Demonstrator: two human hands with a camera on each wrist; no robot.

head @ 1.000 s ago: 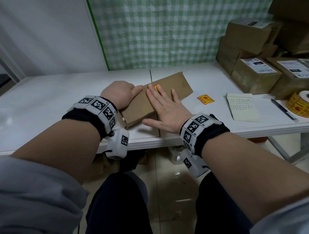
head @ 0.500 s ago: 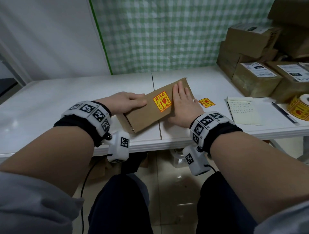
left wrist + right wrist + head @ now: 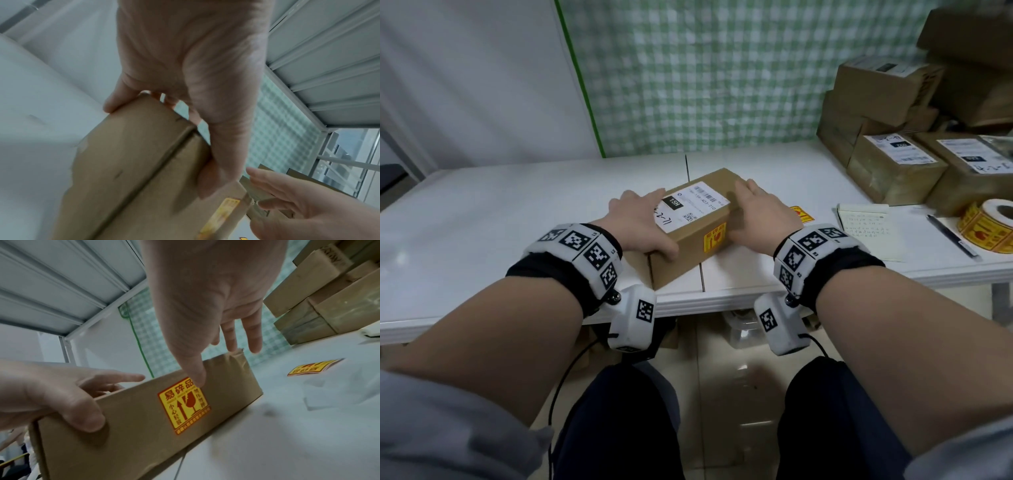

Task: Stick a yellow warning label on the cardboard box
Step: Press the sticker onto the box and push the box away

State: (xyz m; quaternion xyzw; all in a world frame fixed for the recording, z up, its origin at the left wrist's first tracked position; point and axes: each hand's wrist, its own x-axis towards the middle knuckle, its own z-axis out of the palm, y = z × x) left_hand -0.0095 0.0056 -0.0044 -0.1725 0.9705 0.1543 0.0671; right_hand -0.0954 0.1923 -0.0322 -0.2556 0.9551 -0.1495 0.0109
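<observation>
Box: the small brown cardboard box (image 3: pixel 695 226) sits on the white counter (image 3: pixel 482 219) near its front edge, white shipping label (image 3: pixel 690 205) facing up.
Warning label: the square yellow warning label with red print (image 3: pixel 184 404) is stuck flat on the box's side wall facing the person; judged from this, the sticking itself looks done.
Left hand: the left hand (image 3: pixel 643 222) clasps the box's left end, fingers curled over the top edge and thumb pressed on the labelled side, likely to steady the box.
Right hand: the right hand (image 3: pixel 756 219) lies against the box's right end with straight, spread fingers, thumb tip touching the label's upper edge; it grips nothing, and seems to brace or square the box.
Spare supplies: a loose yellow sticker (image 3: pixel 802 214) lies just right of the box; a roll of yellow labels (image 3: pixel 989 228), a pen (image 3: pixel 952 236) and a notepad (image 3: pixel 866 226) lie further right.
Next: probably a last press on the label, or release.
</observation>
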